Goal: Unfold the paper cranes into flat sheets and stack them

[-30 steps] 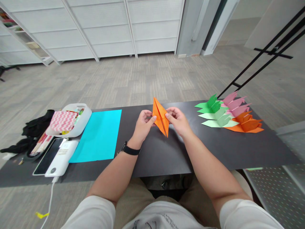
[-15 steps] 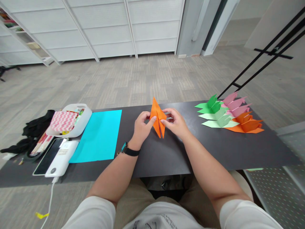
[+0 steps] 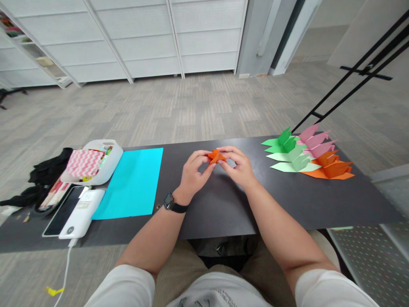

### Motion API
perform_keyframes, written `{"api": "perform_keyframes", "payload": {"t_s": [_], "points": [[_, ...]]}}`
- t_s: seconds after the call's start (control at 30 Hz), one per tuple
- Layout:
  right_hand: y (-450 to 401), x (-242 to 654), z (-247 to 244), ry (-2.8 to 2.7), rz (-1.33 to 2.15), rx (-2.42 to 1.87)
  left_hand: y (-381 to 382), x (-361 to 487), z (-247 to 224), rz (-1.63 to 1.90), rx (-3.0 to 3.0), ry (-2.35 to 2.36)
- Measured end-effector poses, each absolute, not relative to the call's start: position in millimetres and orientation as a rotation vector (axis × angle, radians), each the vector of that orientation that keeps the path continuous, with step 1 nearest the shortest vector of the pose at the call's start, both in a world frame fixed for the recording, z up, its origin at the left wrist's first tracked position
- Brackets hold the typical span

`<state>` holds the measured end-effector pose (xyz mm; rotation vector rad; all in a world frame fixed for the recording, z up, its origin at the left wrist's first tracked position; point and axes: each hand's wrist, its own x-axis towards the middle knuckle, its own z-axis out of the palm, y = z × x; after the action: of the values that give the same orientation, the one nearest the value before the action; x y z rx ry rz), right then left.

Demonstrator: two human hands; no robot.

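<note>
A folded orange paper (image 3: 216, 156) is held above the dark table (image 3: 220, 213), seen end-on and looking short and compact. My left hand (image 3: 195, 171), with a black watch on its wrist, grips its left side between thumb and fingers. On the right side my right hand (image 3: 239, 167) pinches it the same way. Folded paper shapes stand in overlapping rows at the table's right: green (image 3: 281, 143), pale green (image 3: 295, 161), pink (image 3: 316, 143) and orange (image 3: 334, 166). A bright blue sheet (image 3: 134, 183) lies flat to the left of my left hand.
At the left are a white basket (image 3: 108, 166) with a pink patterned packet, black cloth (image 3: 47, 168), a phone (image 3: 62, 215) and a white power bank (image 3: 81, 215) with a cable. A black metal frame (image 3: 345, 81) rises behind the table's right end.
The orange paper was upright and long, with its points up and down. Now it is tipped so that it looks much shorter, and both hands have closed in around it.
</note>
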<state>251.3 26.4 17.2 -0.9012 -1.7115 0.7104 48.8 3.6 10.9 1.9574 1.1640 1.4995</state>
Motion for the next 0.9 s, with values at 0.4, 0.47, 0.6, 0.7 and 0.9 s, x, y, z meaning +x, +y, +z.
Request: {"api": "perform_keyframes", "payload": {"t_s": [0.4,0.47,0.6,0.7,0.9], "points": [[30,247,7,-1.448,1.153,-0.834,10,53,1,1.45,1.511,1.028],[31,247,6,-1.406,1.208,-0.841,12,54,0,1.462,1.443,1.038],[35,247,2,-1.407,1.179,-0.882,16,52,-4,1.461,1.401,1.043],[37,248,-4,-1.433,1.138,-0.916,18,50,-9,1.442,1.413,1.05],[36,248,-7,-1.446,1.094,-0.908,19,50,-15,1.362,1.373,1.05]]}}
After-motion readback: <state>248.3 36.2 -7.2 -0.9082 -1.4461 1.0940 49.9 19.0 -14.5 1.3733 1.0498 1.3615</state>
